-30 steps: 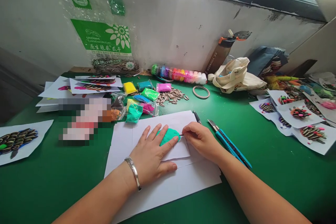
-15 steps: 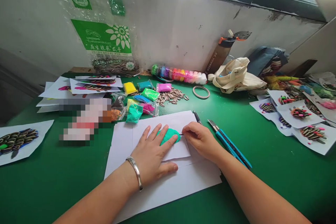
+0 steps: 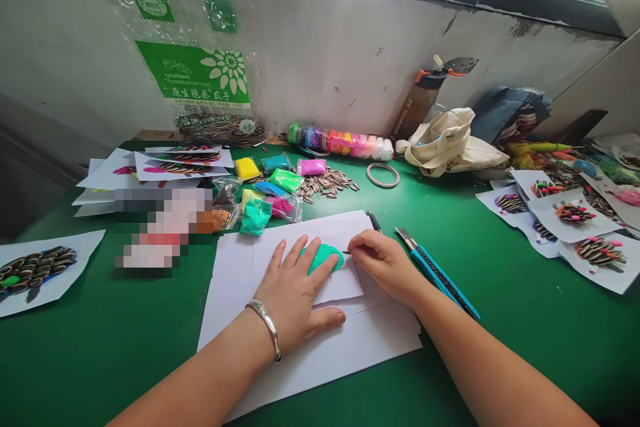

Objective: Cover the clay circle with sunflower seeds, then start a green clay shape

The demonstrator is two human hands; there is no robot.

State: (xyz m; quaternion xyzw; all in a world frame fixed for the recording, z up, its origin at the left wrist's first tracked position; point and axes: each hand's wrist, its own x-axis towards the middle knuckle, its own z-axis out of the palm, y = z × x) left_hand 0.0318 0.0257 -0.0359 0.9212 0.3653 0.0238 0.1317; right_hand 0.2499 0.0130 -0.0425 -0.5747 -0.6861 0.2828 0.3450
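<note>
A flat patch of teal-green modelling clay [image 3: 324, 258] lies on a small white sheet [image 3: 345, 287]. My left hand [image 3: 300, 280] is spread flat over the sheet, its fingers covering part of the clay. Beside the clay's right edge, my right hand [image 3: 383, 260] pinches a small, thin dark piece [image 3: 346, 252] that looks like a sunflower seed. Most of it is hidden by the fingers. Larger white sheets [image 3: 240, 373] lie beneath both hands. Just right of my right hand rests a blue utility knife [image 3: 440, 273], with a dark pen [image 3: 374, 221] behind the hand.
Bagged clay [image 3: 255, 217] in several colours and loose sunflower seeds [image 3: 327, 183] lie behind the sheets. A tape roll [image 3: 383, 175], a cloth bag [image 3: 445, 147] and a bottle [image 3: 420, 103] stand farther back. Seed-and-clay pictures lie left [image 3: 37, 270] and right [image 3: 575, 213].
My right hand has drawn the dark piece slightly up and away from the clay's edge. My left hand has shifted slightly, its thumb farther right; the clay stays in place.
</note>
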